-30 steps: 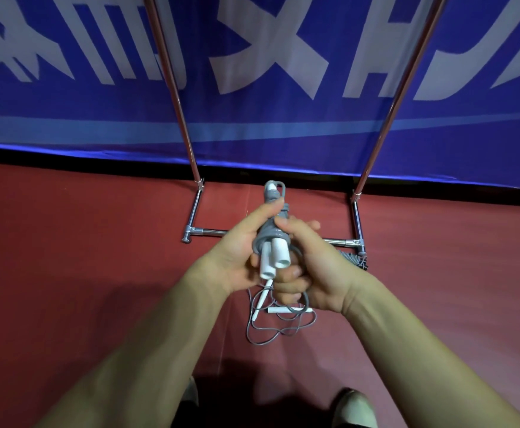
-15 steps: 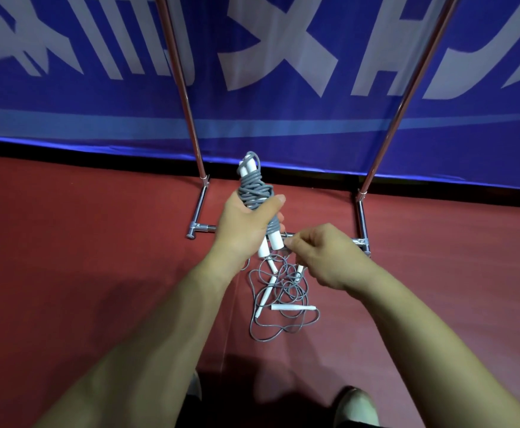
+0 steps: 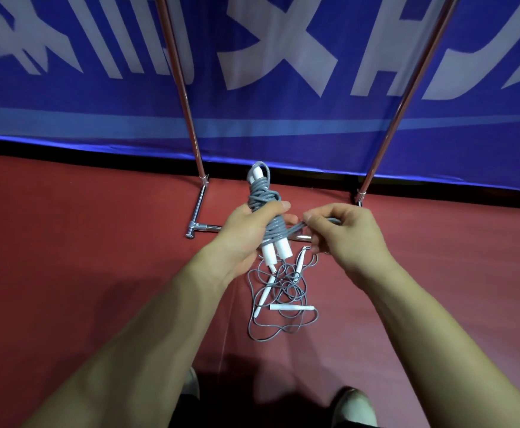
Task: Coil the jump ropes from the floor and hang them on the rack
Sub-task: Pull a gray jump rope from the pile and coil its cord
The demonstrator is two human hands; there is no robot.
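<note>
My left hand (image 3: pixel 246 231) grips a jump rope bundle (image 3: pixel 264 205): two white handles side by side with grey cord wound round them. Its white ends stick out below my fist. My right hand (image 3: pixel 342 233) pinches the free end of that grey cord, pulled taut to the right of the bundle. On the red floor below lie more jump ropes (image 3: pixel 283 291), loose and tangled, with thin white handles. The metal rack (image 3: pixel 195 149) stands just behind, its two poles rising out of view.
A blue banner (image 3: pixel 283 72) with white characters stands behind the rack. The rack's chrome base bar (image 3: pixel 201 227) runs across the floor under my hands. My shoes (image 3: pixel 351 406) show at the bottom edge. Red floor extends left and right.
My right hand let go of the bundle, dropped lower, then rose and now pulls the cord end out to the right. The left hand lifted the bundle slightly.
</note>
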